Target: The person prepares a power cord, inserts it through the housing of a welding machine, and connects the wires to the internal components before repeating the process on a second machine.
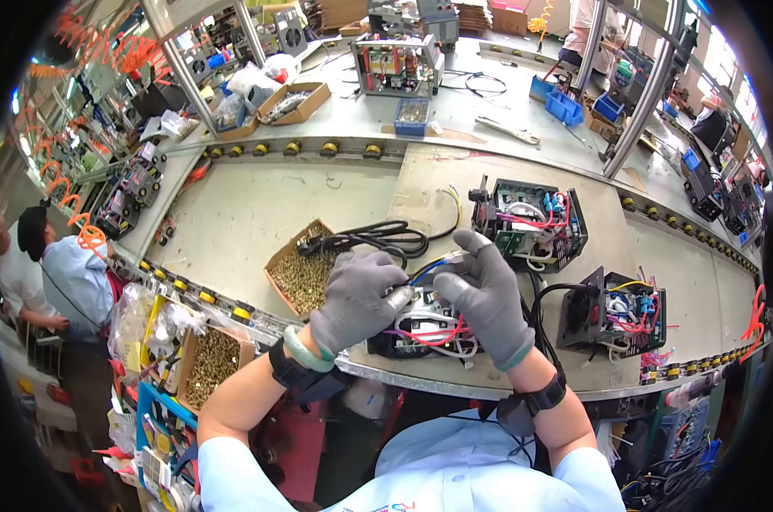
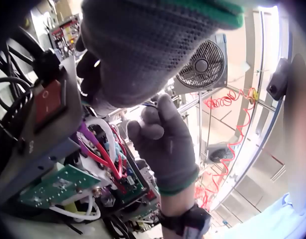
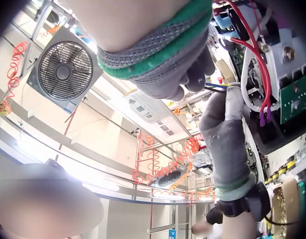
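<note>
Both hands wear grey gloves. My left hand (image 1: 362, 293) pinches blue and dark wires (image 1: 424, 271) between thumb and fingers, above an open electronic unit (image 1: 420, 328). Just to its right, my right hand (image 1: 487, 294) pinches the other end of these wires with thumb and fingertips. In the right wrist view, blue and yellow wires (image 3: 215, 86) stretch between the two hands. A coiled black cable (image 1: 378, 239) lies behind the left hand. The unit's red switch (image 2: 48, 103) and green circuit board (image 2: 58, 186) show in the left wrist view.
A cardboard box of small brass parts (image 1: 299, 286) stands left of the hands; another box of them (image 1: 211, 367) sits lower left. Two more open units (image 1: 531, 224) (image 1: 617, 311) stand on the right. A roller track (image 1: 292, 149) runs behind.
</note>
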A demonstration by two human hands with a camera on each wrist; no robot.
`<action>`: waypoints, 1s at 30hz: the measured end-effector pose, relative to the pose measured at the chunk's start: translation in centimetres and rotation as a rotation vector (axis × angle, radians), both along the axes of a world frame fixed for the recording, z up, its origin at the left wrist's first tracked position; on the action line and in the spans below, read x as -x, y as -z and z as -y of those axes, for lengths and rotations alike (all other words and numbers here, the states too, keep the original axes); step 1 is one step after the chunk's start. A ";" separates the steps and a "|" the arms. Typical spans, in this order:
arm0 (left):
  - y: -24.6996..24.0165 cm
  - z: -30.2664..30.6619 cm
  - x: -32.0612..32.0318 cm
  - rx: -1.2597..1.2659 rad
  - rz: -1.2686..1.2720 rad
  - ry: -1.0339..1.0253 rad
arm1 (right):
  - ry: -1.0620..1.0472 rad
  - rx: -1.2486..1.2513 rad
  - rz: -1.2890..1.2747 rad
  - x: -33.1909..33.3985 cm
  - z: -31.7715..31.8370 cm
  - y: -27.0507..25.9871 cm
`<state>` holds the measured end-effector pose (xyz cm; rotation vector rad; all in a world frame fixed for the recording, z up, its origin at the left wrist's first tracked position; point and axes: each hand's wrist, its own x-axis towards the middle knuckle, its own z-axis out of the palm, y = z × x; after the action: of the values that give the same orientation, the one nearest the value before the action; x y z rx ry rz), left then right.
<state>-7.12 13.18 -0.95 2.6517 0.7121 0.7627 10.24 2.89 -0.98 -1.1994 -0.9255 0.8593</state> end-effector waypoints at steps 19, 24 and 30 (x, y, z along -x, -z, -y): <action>2.0 1.6 0.9 0.616 0.393 -0.056 | 0.063 -0.134 0.795 2.4 -3.3 -1.5; -2.0 0.3 2.9 0.262 0.085 0.036 | -0.311 -0.060 0.086 2.2 -3.6 -0.8; -6.8 -0.1 4.3 0.826 0.328 -0.053 | -0.524 0.117 -0.145 2.2 -3.1 -1.6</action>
<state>-11.44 13.26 5.84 1.7282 0.7863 0.6925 8.05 6.02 0.58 -0.9863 -1.1003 1.4158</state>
